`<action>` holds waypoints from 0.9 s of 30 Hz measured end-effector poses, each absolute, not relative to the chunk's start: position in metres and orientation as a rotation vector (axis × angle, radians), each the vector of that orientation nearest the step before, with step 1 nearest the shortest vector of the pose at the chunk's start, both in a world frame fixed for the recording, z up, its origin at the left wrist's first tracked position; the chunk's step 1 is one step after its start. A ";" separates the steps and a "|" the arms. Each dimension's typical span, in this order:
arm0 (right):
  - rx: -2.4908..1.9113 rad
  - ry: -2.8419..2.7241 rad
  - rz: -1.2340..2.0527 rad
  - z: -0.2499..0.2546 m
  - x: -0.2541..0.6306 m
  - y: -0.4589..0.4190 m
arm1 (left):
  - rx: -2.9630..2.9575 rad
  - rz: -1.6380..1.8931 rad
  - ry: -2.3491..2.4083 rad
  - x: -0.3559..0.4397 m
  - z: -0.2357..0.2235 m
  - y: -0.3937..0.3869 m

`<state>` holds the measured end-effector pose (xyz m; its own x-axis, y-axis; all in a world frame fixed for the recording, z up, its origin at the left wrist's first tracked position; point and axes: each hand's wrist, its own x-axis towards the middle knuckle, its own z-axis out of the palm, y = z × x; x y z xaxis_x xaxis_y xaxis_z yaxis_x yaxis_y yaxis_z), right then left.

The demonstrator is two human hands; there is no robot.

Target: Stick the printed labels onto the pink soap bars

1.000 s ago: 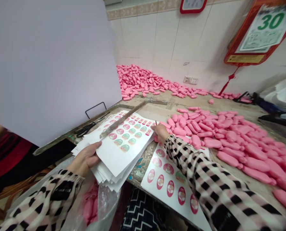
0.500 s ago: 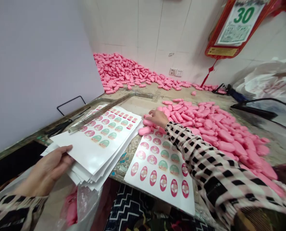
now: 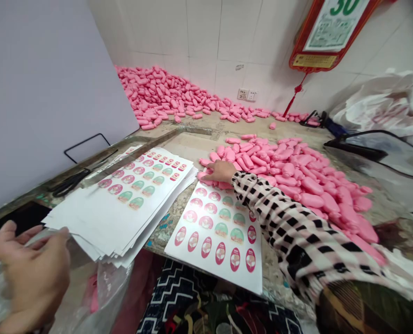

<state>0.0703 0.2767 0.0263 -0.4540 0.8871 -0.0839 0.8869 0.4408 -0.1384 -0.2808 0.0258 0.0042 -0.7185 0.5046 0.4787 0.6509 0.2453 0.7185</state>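
My left hand [image 3: 30, 273] hovers at the lower left with its fingers apart, just off the near corner of a fanned stack of white sticker sheets [image 3: 98, 218] and holding nothing. My right hand [image 3: 220, 171], in a checked sleeve, lies with fingers stretched flat on a few pink oblong pieces [image 3: 206, 175] at the near edge of a big pink pile [image 3: 296, 176]. A single sticker sheet [image 3: 223, 260] with pink and green oval labels lies under my right forearm and hangs over the table edge.
More pink pieces [image 3: 161, 97] are heaped along the tiled back wall. Scissors [image 3: 67, 183] and a metal bar [image 3: 150, 144] lie beside the stack. A white board [image 3: 35, 93] stands at left. Plastic bags [image 3: 376, 106] sit at right, a clear bag [image 3: 98, 287] below the stack.
My left hand has let go of the stack and pulled back toward me. My right hand moved from the stack's edge to the pink pieces. The view swung right.
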 end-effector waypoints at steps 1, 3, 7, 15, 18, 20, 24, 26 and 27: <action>-1.639 -2.658 0.269 0.025 0.075 0.271 | -1.156 -1.405 -2.330 -0.266 0.004 0.021; -1.619 -2.650 0.298 0.021 0.082 0.258 | -1.510 -1.316 -2.172 -0.227 0.001 0.014; -1.601 -2.492 0.322 0.021 0.102 0.230 | -2.429 -0.879 -1.683 -0.153 -0.015 0.015; -1.741 -2.551 0.181 0.016 0.148 0.180 | -2.569 -0.214 -1.766 -0.094 -0.040 0.037; -1.741 -2.555 0.160 0.004 0.130 0.163 | -2.542 -0.153 -1.767 -0.089 -0.040 0.038; -1.682 -2.554 0.193 -0.002 0.114 0.156 | -2.532 -0.129 -1.753 -0.087 -0.039 0.037; -1.492 -2.545 0.260 0.002 0.111 0.165 | -2.509 -0.109 -1.734 -0.086 -0.040 0.037; -1.556 -2.471 0.241 0.010 0.131 0.182 | -2.510 -0.103 -1.727 -0.087 -0.040 0.037; -1.622 -2.429 0.224 0.014 0.144 0.190 | -2.517 -0.098 -1.723 -0.087 -0.041 0.037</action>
<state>0.1444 0.1902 0.0139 -0.3714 0.9240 0.0908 0.8919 0.3822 -0.2419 -0.0866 0.0366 -0.0406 0.3618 0.9265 0.1033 0.9322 -0.3598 -0.0380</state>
